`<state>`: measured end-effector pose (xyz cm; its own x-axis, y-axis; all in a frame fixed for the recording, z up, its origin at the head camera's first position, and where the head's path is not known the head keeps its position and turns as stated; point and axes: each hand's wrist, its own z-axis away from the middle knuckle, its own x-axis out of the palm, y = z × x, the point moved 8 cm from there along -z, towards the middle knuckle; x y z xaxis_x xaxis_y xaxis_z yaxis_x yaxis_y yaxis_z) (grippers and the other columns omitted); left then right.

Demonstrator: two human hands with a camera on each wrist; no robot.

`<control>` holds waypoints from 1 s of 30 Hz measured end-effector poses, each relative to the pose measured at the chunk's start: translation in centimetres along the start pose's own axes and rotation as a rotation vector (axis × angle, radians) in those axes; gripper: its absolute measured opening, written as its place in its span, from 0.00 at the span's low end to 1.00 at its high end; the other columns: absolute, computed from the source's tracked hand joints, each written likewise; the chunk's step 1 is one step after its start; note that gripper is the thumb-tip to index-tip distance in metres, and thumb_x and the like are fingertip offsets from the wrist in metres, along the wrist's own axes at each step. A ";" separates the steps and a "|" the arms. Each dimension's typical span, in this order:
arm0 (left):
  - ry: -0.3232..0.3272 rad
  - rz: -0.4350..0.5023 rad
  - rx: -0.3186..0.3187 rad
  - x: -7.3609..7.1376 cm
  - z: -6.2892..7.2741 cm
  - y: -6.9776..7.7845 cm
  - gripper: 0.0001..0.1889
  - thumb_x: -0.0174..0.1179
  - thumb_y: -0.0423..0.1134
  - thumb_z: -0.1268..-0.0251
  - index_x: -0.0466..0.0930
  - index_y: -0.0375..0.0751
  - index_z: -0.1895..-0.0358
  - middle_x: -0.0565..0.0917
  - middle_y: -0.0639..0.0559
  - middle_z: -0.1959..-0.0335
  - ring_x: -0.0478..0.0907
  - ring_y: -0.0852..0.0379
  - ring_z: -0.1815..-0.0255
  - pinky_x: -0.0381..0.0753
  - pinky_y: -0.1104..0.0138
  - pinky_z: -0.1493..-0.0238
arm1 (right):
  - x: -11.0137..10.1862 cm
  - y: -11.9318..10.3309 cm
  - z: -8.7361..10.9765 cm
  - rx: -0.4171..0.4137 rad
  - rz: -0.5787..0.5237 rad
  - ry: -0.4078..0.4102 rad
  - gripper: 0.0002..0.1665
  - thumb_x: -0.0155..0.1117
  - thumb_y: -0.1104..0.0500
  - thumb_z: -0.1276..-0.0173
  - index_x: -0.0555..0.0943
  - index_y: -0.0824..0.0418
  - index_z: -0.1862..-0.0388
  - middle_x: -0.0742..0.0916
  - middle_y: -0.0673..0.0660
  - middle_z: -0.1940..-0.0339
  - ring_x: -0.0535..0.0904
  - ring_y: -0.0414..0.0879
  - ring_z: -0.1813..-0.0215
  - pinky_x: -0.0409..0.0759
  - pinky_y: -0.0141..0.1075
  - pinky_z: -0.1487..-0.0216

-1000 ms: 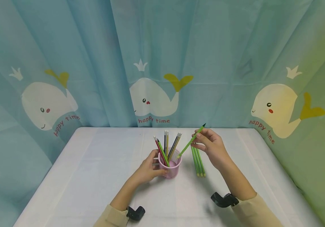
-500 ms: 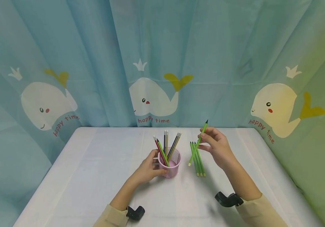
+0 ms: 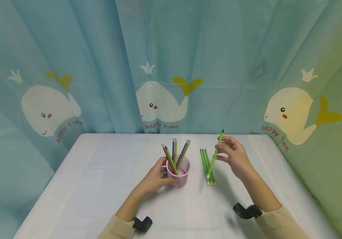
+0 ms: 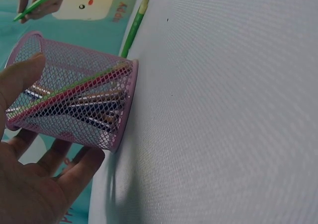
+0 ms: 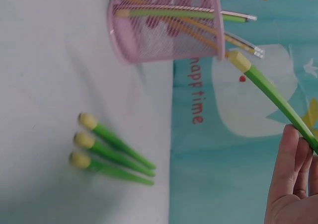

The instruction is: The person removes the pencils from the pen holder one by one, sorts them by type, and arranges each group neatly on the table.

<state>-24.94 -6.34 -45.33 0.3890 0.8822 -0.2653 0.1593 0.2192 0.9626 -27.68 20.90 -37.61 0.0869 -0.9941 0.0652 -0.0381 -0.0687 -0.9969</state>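
Observation:
A pink mesh pencil cup (image 3: 180, 181) stands upright near the middle of the table, with several pencils (image 3: 184, 153) leaning inside, one of them green. My left hand (image 3: 154, 177) holds the cup from its left side, thumb in front and fingers round the back; the left wrist view shows them on the mesh (image 4: 74, 95). My right hand (image 3: 233, 156) pinches a green pencil (image 3: 215, 153) near its dark tip, which points up; its yellowish end hangs down. Under and beside it three green pencils (image 3: 204, 166) lie side by side on the table, right of the cup.
A white cloth covers the table (image 3: 99, 186). Behind it hangs a blue-green curtain (image 3: 230, 66) printed with whales, reaching the table's back edge. Black devices (image 3: 247, 210) are strapped at both wrists.
My right hand has moved right, carrying the green pencil from the cup's rim to over the three lying pencils, and the pencil is now steeper. My left hand stays at the cup.

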 end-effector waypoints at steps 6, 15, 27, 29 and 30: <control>-0.003 -0.005 0.003 0.1 0.0 -0.1 0.39 0.73 0.33 0.43 0.60 0.39 0.30 0.70 0.36 0.34 0.72 0.34 0.34 0.77 0.48 0.36 | -1.4 1.1 -0.2 0.030 0.014 0.017 0.08 0.61 0.59 0.26 0.76 0.52 0.50 0.84 0.47 0.61 0.81 0.41 0.60 0.89 0.37 0.58; 0.009 -0.013 -0.002 0.0 -0.1 -0.1 0.41 0.74 0.33 0.45 0.60 0.39 0.30 0.70 0.37 0.34 0.73 0.35 0.34 0.77 0.48 0.36 | -3.2 2.4 -0.6 0.055 0.023 0.029 0.07 0.59 0.60 0.25 0.75 0.51 0.51 0.84 0.46 0.63 0.81 0.39 0.62 0.88 0.36 0.59; 0.011 0.018 -0.015 0.1 -0.1 -0.2 0.42 0.73 0.31 0.46 0.58 0.39 0.29 0.69 0.37 0.32 0.73 0.36 0.34 0.78 0.49 0.35 | -4.3 4.3 -1.1 0.134 0.092 0.058 0.15 0.60 0.57 0.25 0.70 0.58 0.45 0.85 0.45 0.63 0.80 0.38 0.64 0.88 0.32 0.60; 0.010 0.015 -0.021 0.0 -0.1 -0.1 0.42 0.74 0.32 0.46 0.59 0.40 0.29 0.69 0.37 0.32 0.73 0.36 0.34 0.77 0.49 0.35 | -4.4 4.6 -1.3 0.151 0.111 0.060 0.18 0.60 0.56 0.25 0.69 0.61 0.42 0.85 0.45 0.63 0.79 0.38 0.64 0.87 0.32 0.60; 0.009 0.013 -0.023 0.0 -0.1 -0.1 0.42 0.74 0.32 0.45 0.60 0.41 0.29 0.69 0.37 0.32 0.73 0.36 0.34 0.77 0.50 0.35 | -4.4 4.8 -1.4 0.156 0.121 0.057 0.20 0.60 0.56 0.25 0.68 0.63 0.41 0.85 0.45 0.63 0.79 0.38 0.64 0.87 0.32 0.61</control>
<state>-25.03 -6.31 -45.39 0.3824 0.8889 -0.2522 0.1335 0.2169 0.9670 -29.65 24.81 -42.62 0.0341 -0.9977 -0.0578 0.1106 0.0613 -0.9920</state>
